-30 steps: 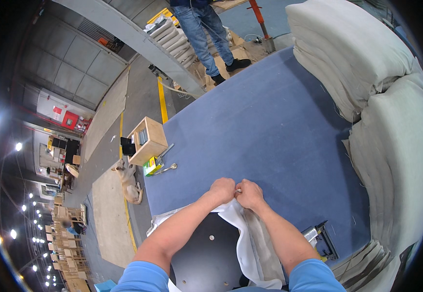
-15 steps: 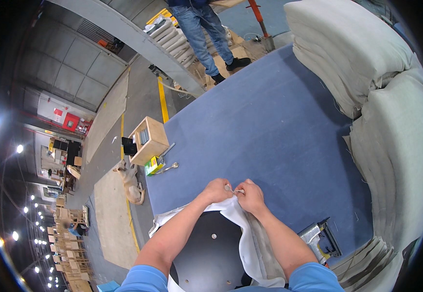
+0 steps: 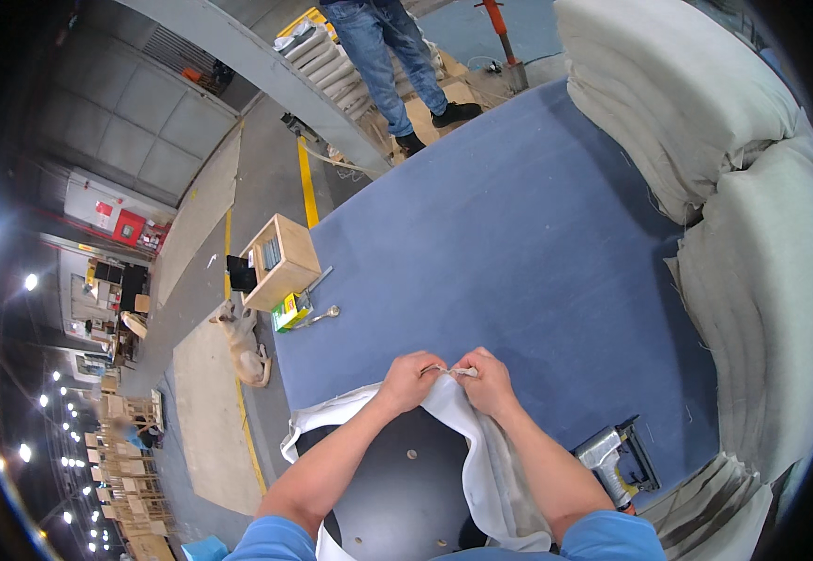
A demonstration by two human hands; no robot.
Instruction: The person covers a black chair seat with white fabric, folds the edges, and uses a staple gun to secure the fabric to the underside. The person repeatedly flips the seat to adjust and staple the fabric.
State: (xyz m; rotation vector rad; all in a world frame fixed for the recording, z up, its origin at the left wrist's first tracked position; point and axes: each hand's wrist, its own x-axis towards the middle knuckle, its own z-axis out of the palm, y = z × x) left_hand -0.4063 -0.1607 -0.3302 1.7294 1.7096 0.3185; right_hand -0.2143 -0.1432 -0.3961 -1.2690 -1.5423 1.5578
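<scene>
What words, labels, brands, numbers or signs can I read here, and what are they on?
Nothing reads clearly.
Green-and-yellow box: any print too small to read.
Red panel in the background: too small and blurred.
White fabric and black curved panel: no lettering shows.

The blue table (image 3: 481, 262) bears fabric stacks (image 3: 766, 262), a staple gun (image 3: 605, 455), a wooden box (image 3: 296, 260) — and a black panel (image 3: 397, 491).

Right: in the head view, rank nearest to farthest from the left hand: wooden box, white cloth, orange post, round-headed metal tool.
1. White cloth: touching the left hand.
2. Round-headed metal tool: on the table, left.
3. Wooden box: past it.
4. Orange post: beyond the table.
</scene>
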